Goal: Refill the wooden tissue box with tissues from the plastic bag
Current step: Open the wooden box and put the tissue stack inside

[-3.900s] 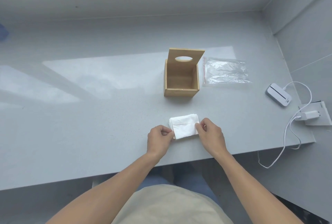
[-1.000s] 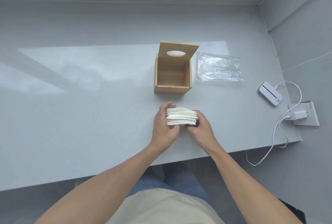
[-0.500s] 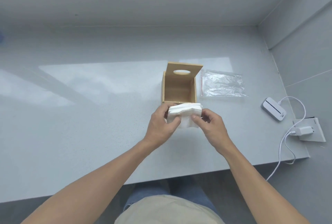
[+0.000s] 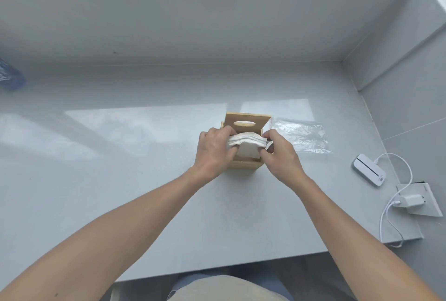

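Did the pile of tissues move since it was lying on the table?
Yes. The tissue stack went away from the person, from the table's near edge up to the wooden tissue box. Both hands hold it over the open top.

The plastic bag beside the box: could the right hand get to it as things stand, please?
Probably not yet: the right hand is gripping the tissue stack with the left hand. The plastic bag itself lies unobstructed nearby.

bare forearms (image 4: 135, 223), beige top (image 4: 224, 288), blue trousers (image 4: 190, 280)
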